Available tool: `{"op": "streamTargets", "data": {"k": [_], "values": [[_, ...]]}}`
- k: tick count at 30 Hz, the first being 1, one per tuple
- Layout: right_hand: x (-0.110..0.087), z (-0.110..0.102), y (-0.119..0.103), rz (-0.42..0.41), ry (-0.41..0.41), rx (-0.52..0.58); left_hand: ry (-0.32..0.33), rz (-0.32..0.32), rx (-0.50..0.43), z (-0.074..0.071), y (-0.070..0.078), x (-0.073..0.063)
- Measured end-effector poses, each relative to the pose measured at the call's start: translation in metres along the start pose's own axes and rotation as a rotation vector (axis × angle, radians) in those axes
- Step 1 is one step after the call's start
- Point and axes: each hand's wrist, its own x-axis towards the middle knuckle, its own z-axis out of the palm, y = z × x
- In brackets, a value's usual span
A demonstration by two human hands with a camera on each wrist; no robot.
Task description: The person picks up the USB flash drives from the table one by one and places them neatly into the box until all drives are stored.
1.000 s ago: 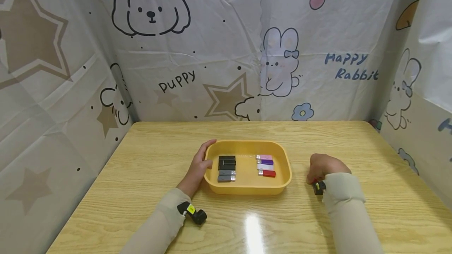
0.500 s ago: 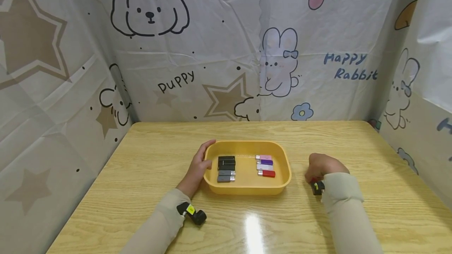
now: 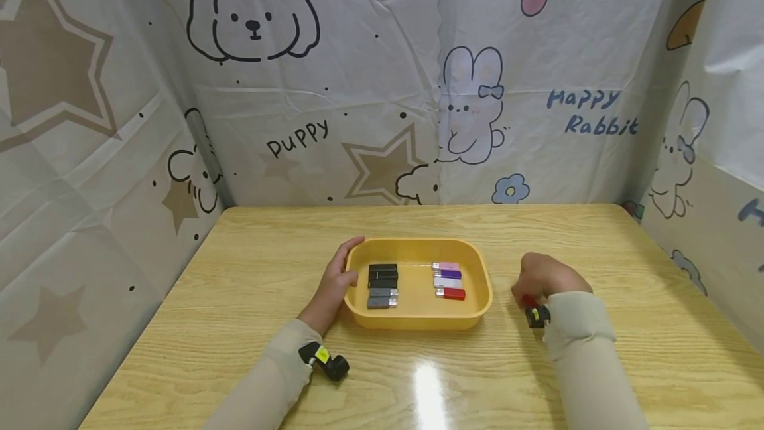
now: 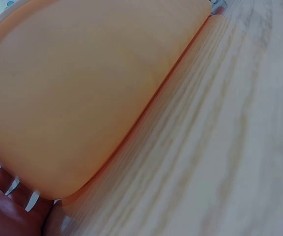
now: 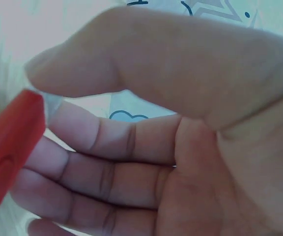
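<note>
On the table sits a yellow plastic tray [image 3: 418,322] holding two groups of USB flash drives. My left hand [image 3: 330,287] grips its left end, thumb over the rim and fingers along the outside. In the left wrist view the tray's outer wall [image 4: 77,88] fills much of the picture. To the tray's right, my right hand [image 3: 552,276] pinches a red USB flash drive [image 5: 14,152] by its metal plug end between thumb and fingertips, low over the table. Another red flash drive [image 3: 455,294] lies in the tray's right group, in front of white, purple [image 3: 451,275] and pink ones.
Black flash drives [image 3: 383,275] and grey flash drives [image 3: 381,302] line up at the tray's left side. The wood-grain table [image 3: 453,377] ends at a printed curtain [image 3: 334,171], which also hangs along both sides.
My right hand has risen and turned slightly, and more of the red flash drive shows under it. The left hand and the tray stay in place.
</note>
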Motion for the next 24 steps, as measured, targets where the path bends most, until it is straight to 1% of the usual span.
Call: {"op": "streamTargets", "data": {"k": [4,7,11,12,15,19,24], "values": [[0.001,-0.002,-0.001,-0.029,0.007,-0.026,0.012,0.016,0.020,0.001,-0.001,-0.001],[0.002,-0.004,-0.001,-0.044,0.013,-0.040,0.015,0.011,0.020,0.001,-0.001,-0.001],[0.002,-0.005,-0.003,-0.040,0.026,-0.040,0.006,-0.002,0.004,0.001,0.002,-0.001],[0.001,-0.006,-0.004,-0.041,0.026,-0.038,0.001,-0.006,-0.005,0.001,0.003,-0.002],[-0.001,-0.006,-0.006,-0.047,0.024,-0.029,-0.017,-0.015,-0.016,0.003,0.015,-0.006],[-0.004,-0.007,-0.007,-0.070,0.049,-0.023,-0.034,-0.020,0.003,0.006,0.028,-0.012],[-0.006,-0.006,-0.006,-0.115,0.094,-0.034,-0.036,-0.029,0.035,0.006,0.032,-0.014]]}}
